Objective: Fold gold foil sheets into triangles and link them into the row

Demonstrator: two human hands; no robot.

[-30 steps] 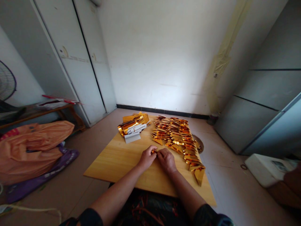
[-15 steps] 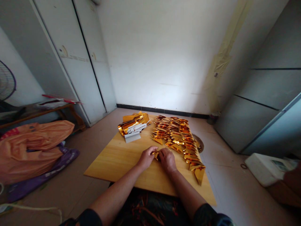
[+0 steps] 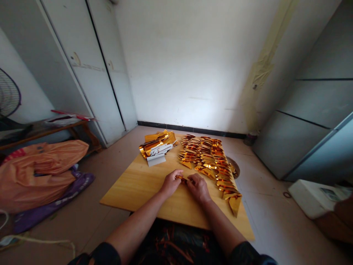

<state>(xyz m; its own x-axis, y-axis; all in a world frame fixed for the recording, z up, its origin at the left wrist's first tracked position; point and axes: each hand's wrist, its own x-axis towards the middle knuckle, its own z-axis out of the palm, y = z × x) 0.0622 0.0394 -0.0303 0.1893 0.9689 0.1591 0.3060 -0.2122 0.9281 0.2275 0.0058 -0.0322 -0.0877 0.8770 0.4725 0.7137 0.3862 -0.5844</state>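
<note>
Between my two hands is a small piece of shiny gold foil paper [image 3: 182, 179], held just above the wooden board [image 3: 132, 191]. My left hand [image 3: 171, 181] pinches its left end, and my right hand [image 3: 198, 186] closes on the right end. Fingers cover much of the piece, so its exact shape is hard to make out. Rows of folded gold foil pieces [image 3: 206, 154] lie overlapping to the right of my hands. Farther back on the left sits a heap of gold foil sheets [image 3: 158, 141] with white backs, some rolled or curled.
A round brown dish [image 3: 234, 168] shows past the board's right edge. On the floor are an orange bag [image 3: 46, 162] and a purple bag [image 3: 55, 200] at left, and a white box [image 3: 311, 197] at right. A fan [image 3: 8, 94] stands far left.
My hands have drawn slightly apart, and the foil piece between them now looks longer and narrower. The left hand moved a little left. The foil rows and the heap stay put.
</note>
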